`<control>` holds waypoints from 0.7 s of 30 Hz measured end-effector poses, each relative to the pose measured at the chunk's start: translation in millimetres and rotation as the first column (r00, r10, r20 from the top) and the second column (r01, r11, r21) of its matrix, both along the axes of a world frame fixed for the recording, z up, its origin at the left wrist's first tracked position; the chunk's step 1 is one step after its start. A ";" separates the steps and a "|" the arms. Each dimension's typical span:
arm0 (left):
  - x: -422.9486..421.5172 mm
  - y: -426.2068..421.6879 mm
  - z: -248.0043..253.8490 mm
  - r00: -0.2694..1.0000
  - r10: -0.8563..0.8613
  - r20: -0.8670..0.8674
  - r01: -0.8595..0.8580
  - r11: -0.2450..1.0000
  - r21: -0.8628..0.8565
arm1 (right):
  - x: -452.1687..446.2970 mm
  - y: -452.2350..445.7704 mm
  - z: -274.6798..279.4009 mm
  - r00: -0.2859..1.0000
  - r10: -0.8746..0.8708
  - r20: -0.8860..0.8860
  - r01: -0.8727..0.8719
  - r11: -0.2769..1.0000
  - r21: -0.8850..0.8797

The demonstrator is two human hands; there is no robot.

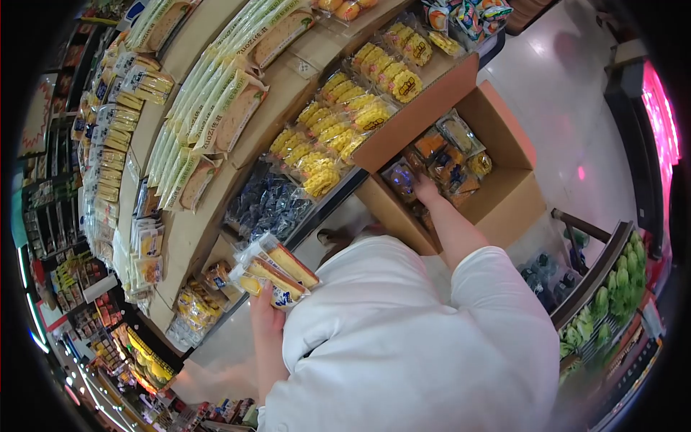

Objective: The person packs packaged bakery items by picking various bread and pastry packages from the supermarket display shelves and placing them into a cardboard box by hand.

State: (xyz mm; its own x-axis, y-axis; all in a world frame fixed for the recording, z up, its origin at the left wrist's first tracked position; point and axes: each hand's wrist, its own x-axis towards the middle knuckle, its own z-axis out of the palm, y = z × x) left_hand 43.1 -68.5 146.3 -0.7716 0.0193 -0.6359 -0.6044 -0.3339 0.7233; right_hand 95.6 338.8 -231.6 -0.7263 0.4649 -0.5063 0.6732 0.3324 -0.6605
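Note:
My left hand (pixel 268 311), at the lower left, is closed around several clear-wrapped sponge cakes (pixel 277 272) with blue and white labels, held in front of my white shirt. My right hand (pixel 426 189) reaches down into an open cardboard box (pixel 507 209). Its fingers are at a clear package with a dark, purplish front (pixel 400 180), closed on its edge; the fingertips are partly hidden. Around it in the box lie wrapped orange-brown baked goods (pixel 430 144), a clear tray pack (pixel 461 134) and a yellow packet (pixel 480 164).
Curved wooden shelves (pixel 216 169) on the left hold long wrapped breads (pixel 230 111) and yellow wavy cakes (pixel 317 173). Dark packets (pixel 263 205) fill a lower bin. A raised box flap (pixel 417 115) stands beside the shelf. Green vegetables (pixel 612 295) sit in a rack at right.

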 end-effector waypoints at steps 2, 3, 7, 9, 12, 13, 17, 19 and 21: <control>-7.2 -7.0 -4.8 1.000 -0.025 0.004 0.025 1.000 0.017 | -4.8 -10.7 33.1 0.982 -0.053 -0.181 0.067 0.995 0.069; -10.6 -11.8 -8.3 0.999 -0.041 0.001 0.041 0.999 0.023 | -7.2 -19.0 48.3 0.967 -0.111 -0.231 0.116 0.993 0.012; -28.3 -27.1 -15.2 0.992 -0.121 -0.035 0.122 0.991 0.051 | -12.2 -72.7 125.4 0.841 -0.309 -0.444 0.167 0.929 -0.330; -38.1 -42.9 -18.3 0.983 -0.181 -0.040 0.184 0.977 0.104 | -19.1 -108.7 197.1 0.883 -0.189 -0.430 0.020 0.930 -0.368; -54.3 -68.1 -19.4 0.957 -0.280 -0.076 0.289 0.944 0.158 | -32.8 -178.4 277.5 0.890 -0.147 -0.432 -0.207 0.713 -0.670; -60.0 -76.7 -20.5 0.943 -0.320 -0.095 0.332 0.928 0.170 | -38.9 -200.8 309.1 0.900 -0.102 -0.425 -0.267 0.642 -0.719; -78.3 -103.8 -14.0 0.891 -0.435 -0.126 0.453 0.862 0.226 | -57.6 -283.3 365.1 0.892 -0.102 -0.440 -0.364 0.416 -0.834; -82.2 -118.3 -12.9 0.880 -0.458 -0.122 0.474 0.846 0.245 | -62.5 -313.7 373.3 0.898 0.002 -0.440 -0.358 0.586 -0.727; -84.6 -134.1 -15.3 0.863 -0.485 -0.139 0.504 0.833 0.227 | -62.9 -334.2 367.2 0.917 -0.029 -0.398 -0.291 0.635 -0.715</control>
State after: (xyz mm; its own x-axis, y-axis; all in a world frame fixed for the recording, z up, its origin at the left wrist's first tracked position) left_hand -41.5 -202.6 131.0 -0.6601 0.5597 -0.5011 -0.6862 -0.1779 0.7053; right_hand 32.7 4.6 135.7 -0.9397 -0.0744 -0.3338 0.3397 -0.3179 -0.8852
